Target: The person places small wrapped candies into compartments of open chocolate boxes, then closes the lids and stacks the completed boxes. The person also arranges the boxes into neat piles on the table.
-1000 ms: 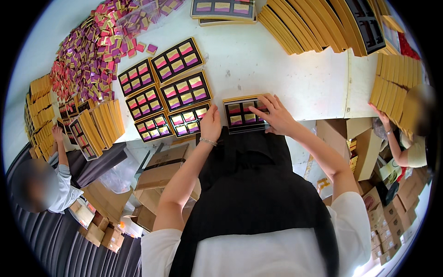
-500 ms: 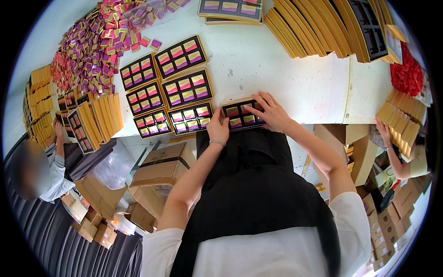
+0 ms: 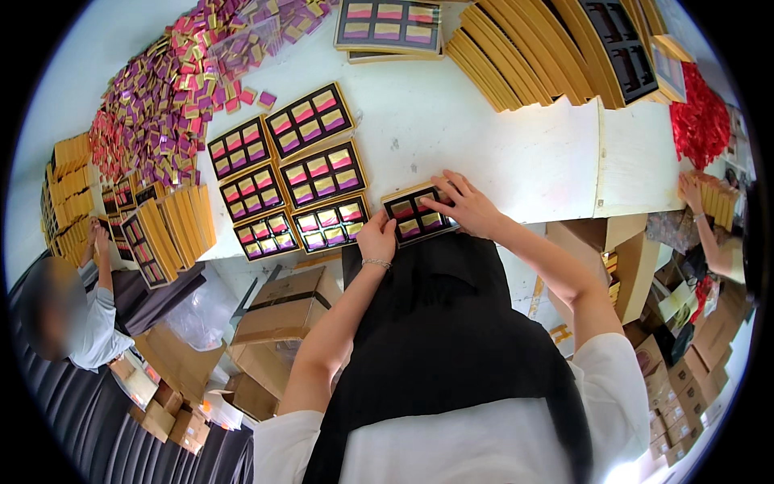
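1. Black and gold, close to the body: handled an open, oblong box (image 3: 414,218) at the near edge of the white desk (image 3: 516,169), directly in front of a black apron (image 3: 435,339).
2. Lay with its long axis running roughly left to right, slanting slightly away from the body toward the right.
3. Met the box's left end with the left hand (image 3: 376,239), thumb and fingertips drawn narrow at the rim; could not be told from this angle whether pinching or merely touching.
4. Covered the right end with the right hand (image 3: 472,211), spread wide, reaching inward over the small coloured pieces (image 3: 405,229).
5. Was flanked at both short ends, with neither hand clearly nearer; hid the rightmost compartments beneath the right hand.
6. Sat just right of six filled boxes (image 3: 324,175), arranged in two columns of three, beyond the left hand.
7. Showed, farther off at upper left, a heap of pink, purple and gold (image 3: 165,105); at upper right, a leaning row of gold-sided boxes (image 3: 524,56).
8. Caught a co-worker's hand (image 3: 98,236) at far left.
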{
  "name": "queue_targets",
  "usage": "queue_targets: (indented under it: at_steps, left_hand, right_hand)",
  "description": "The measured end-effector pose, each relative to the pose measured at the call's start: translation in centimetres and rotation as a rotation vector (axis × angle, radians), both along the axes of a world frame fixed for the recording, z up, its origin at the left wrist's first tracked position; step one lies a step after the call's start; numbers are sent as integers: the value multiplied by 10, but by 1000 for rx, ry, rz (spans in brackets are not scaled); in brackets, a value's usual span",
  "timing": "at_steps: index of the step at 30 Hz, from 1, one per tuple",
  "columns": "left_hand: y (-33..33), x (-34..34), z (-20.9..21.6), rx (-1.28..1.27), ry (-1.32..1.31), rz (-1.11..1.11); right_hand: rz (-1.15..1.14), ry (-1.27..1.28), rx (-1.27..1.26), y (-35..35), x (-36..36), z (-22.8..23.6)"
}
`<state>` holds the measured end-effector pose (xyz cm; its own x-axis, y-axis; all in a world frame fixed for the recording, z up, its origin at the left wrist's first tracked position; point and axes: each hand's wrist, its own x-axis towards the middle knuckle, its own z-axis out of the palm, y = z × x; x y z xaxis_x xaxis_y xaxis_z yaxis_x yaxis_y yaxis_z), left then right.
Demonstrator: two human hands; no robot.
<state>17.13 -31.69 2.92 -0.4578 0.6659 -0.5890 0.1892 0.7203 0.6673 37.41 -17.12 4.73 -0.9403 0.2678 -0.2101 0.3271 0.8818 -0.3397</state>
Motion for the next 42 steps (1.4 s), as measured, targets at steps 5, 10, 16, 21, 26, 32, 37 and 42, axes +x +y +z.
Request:
queue_targets:
  at_steps: [5,10,16,21,26,32,37,42]
  left_hand:
    - [2,-4,-7,21,92,-14]
    - [2,-2,-18,51,216,-122]
    - [33,-2,3,224,117,-131]
    - [170,-83,90,623,-260,-107]
    - [302,-139,94,582,-47,-165]
    - [318,-174,11,590,271,2]
    - [269,-307,-37,212,-126,901]
    - [294,-294,-33,370,-832,1160]
  right_hand:
    - [-41,49,-13,-3,2,-8]
    - [-52,83,-26,-7,7,-24]
    - [-179,158,-188,5,1,-10]
    - [-390,389,180,105,-75,63]
    - [-510,330,250,201,-133,92]
    - [-555,92,328,210,-148,60]
    - [-588,432,356,172,-185,79]
    - [-557,739,-45,130,-247,78]
